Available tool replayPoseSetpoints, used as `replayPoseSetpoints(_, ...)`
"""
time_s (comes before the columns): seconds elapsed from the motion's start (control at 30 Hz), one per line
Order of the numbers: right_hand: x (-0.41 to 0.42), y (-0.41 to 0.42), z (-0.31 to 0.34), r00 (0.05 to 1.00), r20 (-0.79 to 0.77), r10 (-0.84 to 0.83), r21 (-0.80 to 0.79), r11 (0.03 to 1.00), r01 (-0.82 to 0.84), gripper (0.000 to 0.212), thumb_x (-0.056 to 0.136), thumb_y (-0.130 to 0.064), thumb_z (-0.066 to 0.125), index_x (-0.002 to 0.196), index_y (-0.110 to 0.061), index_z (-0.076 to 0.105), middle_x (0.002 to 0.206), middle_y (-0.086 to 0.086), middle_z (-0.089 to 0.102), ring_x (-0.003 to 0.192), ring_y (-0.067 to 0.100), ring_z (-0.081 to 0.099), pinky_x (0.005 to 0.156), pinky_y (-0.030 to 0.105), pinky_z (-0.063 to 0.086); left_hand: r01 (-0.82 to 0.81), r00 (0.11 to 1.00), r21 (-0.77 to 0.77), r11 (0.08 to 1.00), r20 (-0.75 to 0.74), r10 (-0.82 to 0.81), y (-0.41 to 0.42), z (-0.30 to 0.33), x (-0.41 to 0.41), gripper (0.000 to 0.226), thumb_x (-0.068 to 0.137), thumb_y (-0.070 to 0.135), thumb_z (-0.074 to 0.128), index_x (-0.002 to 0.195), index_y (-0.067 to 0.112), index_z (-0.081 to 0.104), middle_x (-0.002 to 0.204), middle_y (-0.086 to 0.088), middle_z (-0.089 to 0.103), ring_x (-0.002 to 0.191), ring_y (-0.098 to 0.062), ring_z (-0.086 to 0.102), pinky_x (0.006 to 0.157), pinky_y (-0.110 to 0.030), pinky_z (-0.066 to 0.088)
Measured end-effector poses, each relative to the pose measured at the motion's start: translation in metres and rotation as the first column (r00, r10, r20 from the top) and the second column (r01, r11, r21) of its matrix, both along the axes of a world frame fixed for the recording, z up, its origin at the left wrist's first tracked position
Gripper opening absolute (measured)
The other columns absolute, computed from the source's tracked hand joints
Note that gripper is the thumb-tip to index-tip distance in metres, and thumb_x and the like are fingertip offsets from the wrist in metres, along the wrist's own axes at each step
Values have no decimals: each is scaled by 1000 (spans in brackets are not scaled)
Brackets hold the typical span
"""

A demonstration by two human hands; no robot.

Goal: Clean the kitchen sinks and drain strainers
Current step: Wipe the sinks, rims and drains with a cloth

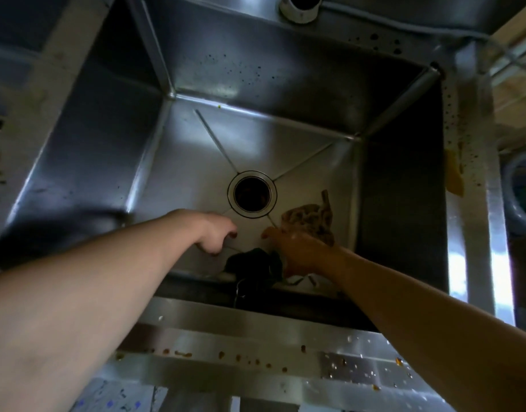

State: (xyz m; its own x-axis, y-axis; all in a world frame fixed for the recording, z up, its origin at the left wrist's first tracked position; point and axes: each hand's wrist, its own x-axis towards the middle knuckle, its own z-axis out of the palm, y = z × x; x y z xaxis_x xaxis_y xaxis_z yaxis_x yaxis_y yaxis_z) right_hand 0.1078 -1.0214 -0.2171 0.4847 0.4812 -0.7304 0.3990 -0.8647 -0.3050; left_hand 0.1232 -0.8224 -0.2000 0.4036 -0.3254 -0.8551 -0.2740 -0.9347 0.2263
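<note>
pipe [301, 7]: white, open-ended, at the top edge of the view
blue tub [520, 191]: round rim, at the far right, partly cut off
floor [119, 402]: pale with blue specks, at the bottom left
wooden boards [514, 93]: pale, at the upper right

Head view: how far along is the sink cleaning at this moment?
Early. Done: the drain opening is bare, no strainer seated. In hand: right hand touches a brown soiled rag; left hand reaches beside a dark object. Left: specks on the sink's back wall and front rim.
</note>
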Motion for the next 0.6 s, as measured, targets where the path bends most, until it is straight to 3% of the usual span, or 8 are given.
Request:
replayPoseSetpoints(0.13, -4, 9, -16, 969, -35, 246, -37, 968, -248, 115, 68, -12, 81, 151, -34, 5, 146, 13, 21, 123, 36, 45, 96, 45, 48, 0, 1000, 57, 998, -22, 1, 14, 1, -3, 64, 86, 10, 60, 144, 22, 36, 143, -6, 45, 124, -25, 48, 98, -30, 44)
replayPoseSetpoints(0.23, -7, 15, -33, 950, 6, 312, 14, 950, -312, 120, 69, -13, 80, 150, -40, -4, 152, 14, 10, 126, 39, 42, 97, 48, 46, -32, 998, 98, 995, -54, 37, 25, -1, -4, 64, 86, 10, 60, 144, 23, 36, 141, -4, 45, 121, -24, 49, 97, -32, 46)
replayPoseSetpoints(0.33, -11, 25, -47, 925, 61, 375, 103, 919, -380, 95, 84, -22, 66, 149, -43, 0, 154, 15, 5, 122, 41, 41, 94, 50, 45, -78, 995, 112, 991, -51, 84, 29, -1, -4, 62, 86, 9, 59, 143, 23, 38, 138, -4, 48, 117, -24, 51, 97, -34, 47)
replayPoseSetpoints(0.4, -13, 33, -54, 905, 75, 419, 159, 891, -426, 78, 88, -26, 61, 148, -42, 13, 153, 14, 9, 119, 39, 42, 93, 48, 46, -102, 993, 107, 989, -45, 108, 28, -1, -4, 62, 86, 11, 61, 142, 22, 39, 138, -4, 48, 117, -24, 51, 96, -33, 46)
replayPoseSetpoints(0.47, -13, 40, -60, 905, 77, 418, 198, 883, -425, 53, 93, -44, 52, 141, -37, 31, 147, 10, 30, 112, 31, 48, 86, 39, 45, -118, 992, 109, 987, -28, 122, 27, 1, -4, 60, 87, 13, 62, 141, 22, 40, 137, -4, 48, 117, -23, 51, 90, -29, 45)
replayPoseSetpoints(0.53, -11, 40, -67, 847, 178, 501, 243, 812, -531, 48, 88, -58, 51, 125, -29, 40, 128, 8, 52, 96, 24, 53, 77, 34, 40, -150, 988, 110, 983, -12, 152, 25, 2, -5, 59, 87, 14, 62, 141, 22, 40, 138, -3, 48, 118, -23, 50, 86, -28, 43)
replayPoseSetpoints(0.6, -11, 38, -69, 820, 173, 545, 254, 780, -572, 46, 86, -58, 53, 117, -26, 41, 118, 8, 58, 91, 24, 54, 74, 34, 40, -182, 983, 111, 977, -3, 183, 22, 4, -4, 59, 88, 13, 62, 142, 22, 39, 140, -3, 47, 120, -23, 50, 90, -29, 44)
